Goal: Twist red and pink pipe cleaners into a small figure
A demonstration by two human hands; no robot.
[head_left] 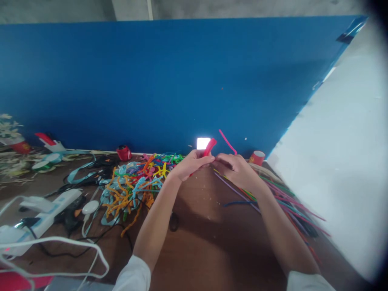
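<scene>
Both my hands meet over the far middle of the brown table point(209, 238). My left hand point(190, 163) is closed round a red pipe cleaner point(209, 146) folded into a thick loop that sticks up past my fingers. My right hand point(235, 167) pinches the same piece, whose thin pink end point(227, 141) curves up and to the right. A tangled heap of bent pipe cleaners point(136, 184) in many colours lies just left of my left wrist. Straight pipe cleaners point(285, 198) lie fanned out under and right of my right forearm.
A blue board point(169, 81) stands along the table's far edge, with a white wall point(342, 153) at the right. A red paper cup point(257, 157) and a small red object point(123, 152) sit by the board. White power strip point(45, 210), cables and a glue gun crowd the left.
</scene>
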